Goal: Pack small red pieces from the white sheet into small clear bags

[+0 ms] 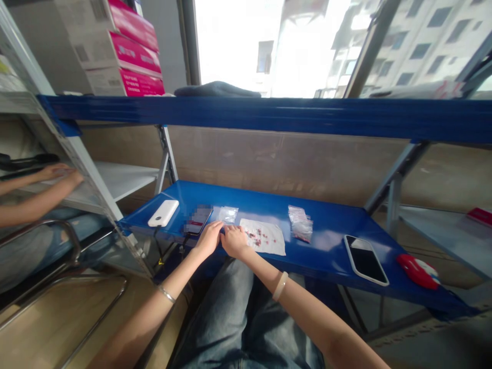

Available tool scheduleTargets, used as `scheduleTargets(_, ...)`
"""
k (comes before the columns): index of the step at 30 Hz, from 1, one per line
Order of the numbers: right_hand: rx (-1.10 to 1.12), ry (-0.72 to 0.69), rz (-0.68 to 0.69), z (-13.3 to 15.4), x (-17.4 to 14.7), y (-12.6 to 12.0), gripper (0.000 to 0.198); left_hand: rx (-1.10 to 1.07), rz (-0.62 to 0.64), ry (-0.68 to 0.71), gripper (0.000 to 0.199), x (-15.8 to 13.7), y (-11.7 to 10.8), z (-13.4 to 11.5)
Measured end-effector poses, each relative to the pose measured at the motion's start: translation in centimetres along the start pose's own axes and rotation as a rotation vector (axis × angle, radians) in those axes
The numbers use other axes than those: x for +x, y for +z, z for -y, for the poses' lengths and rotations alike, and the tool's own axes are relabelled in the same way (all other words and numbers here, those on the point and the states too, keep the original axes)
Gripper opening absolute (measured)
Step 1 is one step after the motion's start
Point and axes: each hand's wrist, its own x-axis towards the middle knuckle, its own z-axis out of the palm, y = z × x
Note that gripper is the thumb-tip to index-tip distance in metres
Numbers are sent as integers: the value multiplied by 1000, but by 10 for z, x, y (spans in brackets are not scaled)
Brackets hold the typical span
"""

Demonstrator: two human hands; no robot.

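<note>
My left hand (210,237) and my right hand (233,239) meet at the front edge of the blue shelf (246,197). Both have their fingers bent and close together; whatever lies between them is too small or hidden to make out. Just behind them lies a clear plastic bag (229,213). A white paper sheet (274,246) spreads out beside my right hand, with several small dark red pieces (259,236) scattered on it. Farther right is a stack of small clear bags (300,224). A dark phone (199,220), partly blurred, rests left of my hands.
A white power bank (163,213) with a cable lies at the left end. On the right are a white-edged phone (366,260) and a red pouch (417,270). A blue upper shelf beam (269,115) crosses above. Another person's hands (63,174) show at far left.
</note>
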Motion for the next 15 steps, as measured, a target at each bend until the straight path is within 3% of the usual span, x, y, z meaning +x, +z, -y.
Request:
scheduleTargets(8,-103,-82,45,9,1,2,40,144,89,18,40,-11,2,0)
scheduleTargets(15,-13,-68,59,7,5,4,35,212,130,20,41,-16,-1,-8)
